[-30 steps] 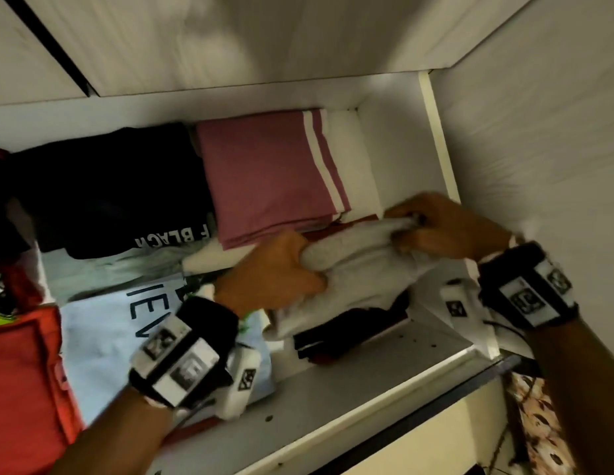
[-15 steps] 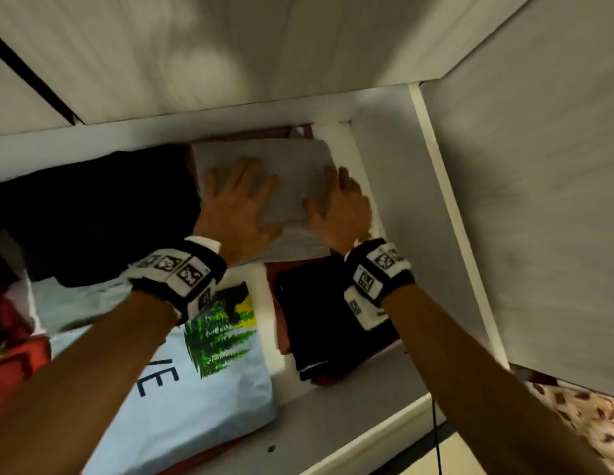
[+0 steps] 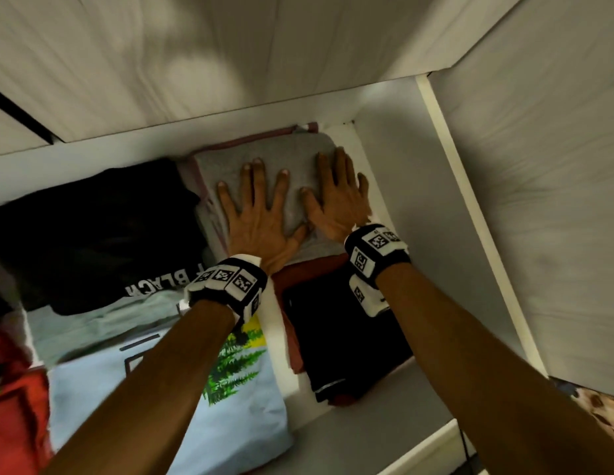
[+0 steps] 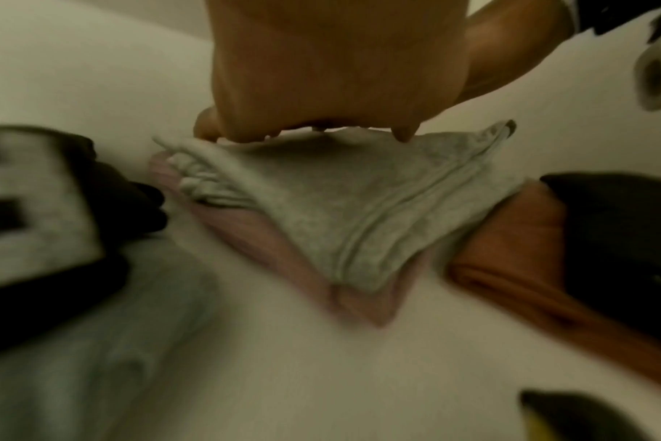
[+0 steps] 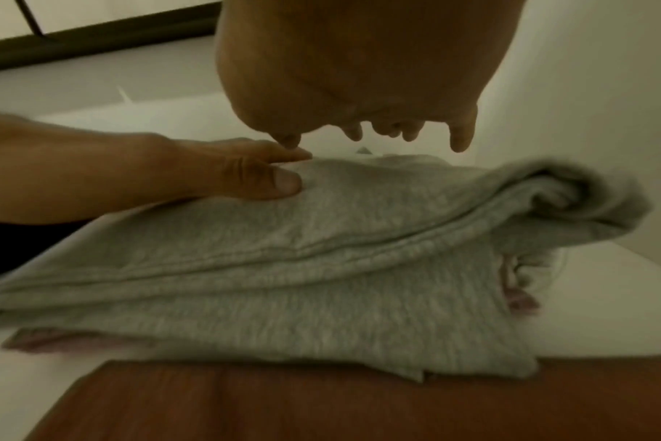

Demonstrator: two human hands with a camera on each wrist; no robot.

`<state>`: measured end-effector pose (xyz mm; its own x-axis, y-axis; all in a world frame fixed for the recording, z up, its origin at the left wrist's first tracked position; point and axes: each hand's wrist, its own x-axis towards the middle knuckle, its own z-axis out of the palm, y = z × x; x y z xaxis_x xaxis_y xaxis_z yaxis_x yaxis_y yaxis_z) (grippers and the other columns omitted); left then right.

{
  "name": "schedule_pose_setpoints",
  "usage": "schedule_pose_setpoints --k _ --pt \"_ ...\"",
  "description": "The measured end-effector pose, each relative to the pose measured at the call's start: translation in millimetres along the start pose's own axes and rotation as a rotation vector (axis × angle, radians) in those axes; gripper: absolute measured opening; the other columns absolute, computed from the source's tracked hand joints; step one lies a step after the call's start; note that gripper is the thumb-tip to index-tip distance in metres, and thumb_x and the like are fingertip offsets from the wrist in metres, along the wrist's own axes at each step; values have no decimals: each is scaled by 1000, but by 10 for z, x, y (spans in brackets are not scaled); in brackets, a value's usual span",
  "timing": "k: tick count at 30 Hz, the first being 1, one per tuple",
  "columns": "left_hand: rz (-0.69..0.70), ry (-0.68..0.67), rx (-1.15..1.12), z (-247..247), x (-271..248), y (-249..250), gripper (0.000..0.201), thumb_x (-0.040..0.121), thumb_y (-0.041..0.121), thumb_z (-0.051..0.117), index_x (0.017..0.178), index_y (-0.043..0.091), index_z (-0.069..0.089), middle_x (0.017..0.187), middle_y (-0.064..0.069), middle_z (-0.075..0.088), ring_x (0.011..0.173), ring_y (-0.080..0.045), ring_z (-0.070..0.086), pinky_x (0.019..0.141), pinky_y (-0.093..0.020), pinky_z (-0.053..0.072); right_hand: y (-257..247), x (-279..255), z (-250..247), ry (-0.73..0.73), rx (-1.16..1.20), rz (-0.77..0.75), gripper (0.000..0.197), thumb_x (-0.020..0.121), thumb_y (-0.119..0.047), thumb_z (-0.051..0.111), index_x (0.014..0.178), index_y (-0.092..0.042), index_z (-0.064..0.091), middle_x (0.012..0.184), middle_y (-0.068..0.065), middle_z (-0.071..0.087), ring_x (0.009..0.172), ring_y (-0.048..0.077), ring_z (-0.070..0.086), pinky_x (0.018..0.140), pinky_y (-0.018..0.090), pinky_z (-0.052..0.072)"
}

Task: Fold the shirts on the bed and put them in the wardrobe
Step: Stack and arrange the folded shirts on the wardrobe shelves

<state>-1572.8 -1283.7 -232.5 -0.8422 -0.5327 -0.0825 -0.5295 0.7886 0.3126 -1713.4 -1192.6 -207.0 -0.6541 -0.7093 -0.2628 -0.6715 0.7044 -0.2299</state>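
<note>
A folded grey shirt (image 3: 295, 156) lies at the back right of the wardrobe shelf (image 3: 364, 437), on top of a folded pink shirt (image 3: 199, 181). My left hand (image 3: 254, 200) lies flat on the grey shirt with fingers spread. Beside it my right hand (image 3: 336, 197) presses flat on the shirt's right part. In the left wrist view the grey shirt (image 4: 344, 209) sits over the pink shirt (image 4: 283, 265). The right wrist view shows the grey shirt (image 5: 321, 253) in thick folded layers, with the left hand (image 5: 208, 176) resting on it.
A black shirt with white lettering (image 3: 93, 234) lies to the left. A light blue shirt with a tree print (image 3: 202, 399) sits at the front, red cloth (image 3: 14, 416) at the far left. A black garment on rust-red cloth (image 3: 346, 337) lies front right. The wardrobe side wall (image 3: 436, 234) is close on the right.
A second ago both hands gripped the grey shirt near the shelf front. They set it on the pink shirt at the back and now lie flat on it, fingers further back.
</note>
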Motion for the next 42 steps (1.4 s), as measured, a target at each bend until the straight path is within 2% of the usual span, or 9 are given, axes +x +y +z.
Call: schedule_pose_setpoints --k 11,16,19,23,26,29,34,40,42 --pt "-4 -8 51 26 -22 -353 90 89 78 24 164 31 8 169 -25 7 157 -41 4 116 -76 3 -187 -57 174 -130 26 -130 87 96 -75 35 163 -33 0 172 4 -6 158 25 -9 121 69 1" --pt "8 -40 16 -188 -81 -184 93 87 79 29 163 26 19 166 -28 13 155 -43 10 118 -74 2 -51 -254 -292 -187 109 48 84 99 -59 49 164 -30 5 172 5 3 158 25 7 123 62 6" --pt "245 -2 -137 -235 -521 293 89 87 70 46 160 23 32 167 -24 15 156 -41 10 120 -70 1 406 -750 -548 -223 225 304 93 91 -54 62 163 -26 11 169 8 15 151 32 27 120 57 28" --pt "580 -350 19 50 -1126 1072 102 82 71 59 164 24 19 171 -18 -2 158 -35 -9 115 -75 -4 771 -1424 -438 -453 -32 555 101 87 -46 68 163 -15 8 164 19 22 144 41 36 115 53 36" --pt "554 -523 156 307 -1189 1159 106 85 73 57 164 29 2 168 -14 -24 154 -33 -26 112 -76 -10 775 -1681 -90 -652 -95 571 119 79 -54 68 163 -20 -10 168 18 5 148 41 29 119 53 31" --pt "543 -545 163 349 -1225 1025 106 85 75 54 164 31 -1 167 -12 -29 153 -33 -29 112 -77 -6 682 -1649 79 -696 -102 576 120 86 -39 75 161 -15 -16 168 23 -5 151 45 20 120 55 28" --pt "530 -566 206 243 -1402 836 105 85 77 51 162 34 -6 165 -11 -33 152 -33 -32 111 -77 -9 598 -1595 132 -817 -42 565 133 80 -49 79 160 -14 -20 167 26 -9 151 46 21 121 53 30" --pt "527 -622 247 136 -1353 885 107 85 75 55 163 32 -5 167 -11 -28 153 -33 -27 114 -76 -10 643 -1588 102 -785 76 616 120 85 -51 72 162 -17 -14 168 22 -5 153 42 18 120 50 31" --pt "483 -623 185 -13 -1446 940 104 86 70 58 164 29 2 169 -13 -19 156 -33 -20 117 -72 -8 671 -1632 -20 -734 183 610 127 71 -59 72 163 -21 -6 170 16 3 153 39 20 119 49 32"
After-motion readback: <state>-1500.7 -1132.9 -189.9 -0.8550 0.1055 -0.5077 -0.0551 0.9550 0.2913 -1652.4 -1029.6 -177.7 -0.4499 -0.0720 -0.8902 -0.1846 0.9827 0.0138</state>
